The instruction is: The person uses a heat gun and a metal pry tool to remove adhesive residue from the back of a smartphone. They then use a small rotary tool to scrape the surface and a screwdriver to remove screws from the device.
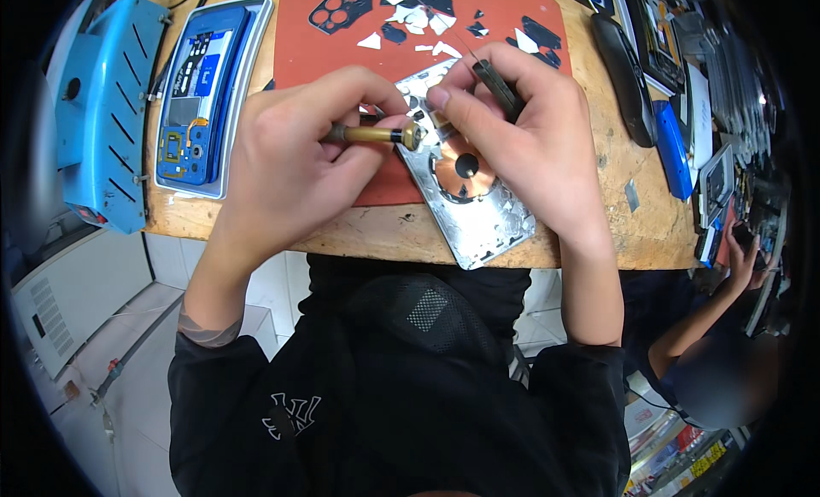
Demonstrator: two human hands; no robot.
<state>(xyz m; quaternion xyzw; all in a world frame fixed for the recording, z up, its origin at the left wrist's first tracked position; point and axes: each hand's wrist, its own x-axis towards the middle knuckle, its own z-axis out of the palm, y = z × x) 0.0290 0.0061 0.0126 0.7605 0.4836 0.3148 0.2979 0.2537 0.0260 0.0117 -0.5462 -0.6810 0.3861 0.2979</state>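
Across the near edge of the wooden bench (376,238) and partly over the red mat (295,57), the silver metal plate (494,229) slants between two hands: the left hand (295,151) pinches a gold-coloured tool (373,134), while the right hand (538,138) holds a dark-handled tool (498,88), its thin tip pointing away from the person. For good work, I think, the plate should be kept steady and pressed only lightly near the copper disc (448,168). This disc is round, with a black centre, and the metal around it looks scuffed.

metal plate (491,232) partly behind right hand (534,142); red mat (299,57) cut by top edge; co-worker's head (726,390) blurred
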